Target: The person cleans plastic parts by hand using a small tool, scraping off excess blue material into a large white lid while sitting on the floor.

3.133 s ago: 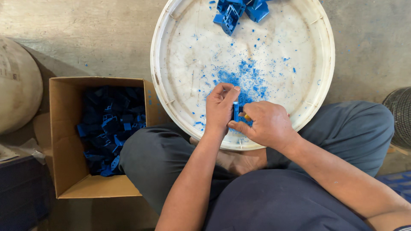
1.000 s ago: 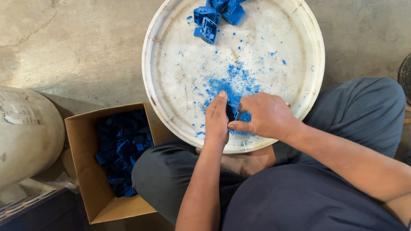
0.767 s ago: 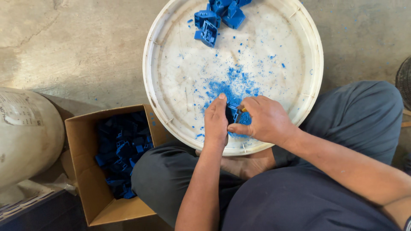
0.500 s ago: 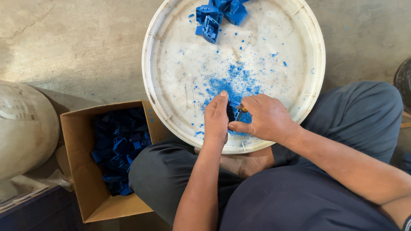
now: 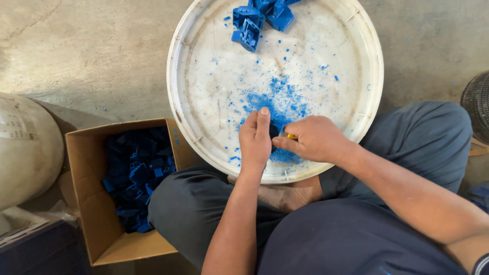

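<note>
Pinching a blue plastic part (image 5: 274,131) between both hands over the tray (image 5: 204,66).

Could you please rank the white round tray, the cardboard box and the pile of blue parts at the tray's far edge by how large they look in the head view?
1. white round tray, clearly largest.
2. cardboard box.
3. pile of blue parts, smallest, partly cut off by the frame.

Seated worker in dark blue clothes

Grey-blue trousers (image 5: 423,137) cover both legs, a navy shirt (image 5: 351,239) the lap, forearms bare, one foot (image 5: 295,193) bare.
</note>
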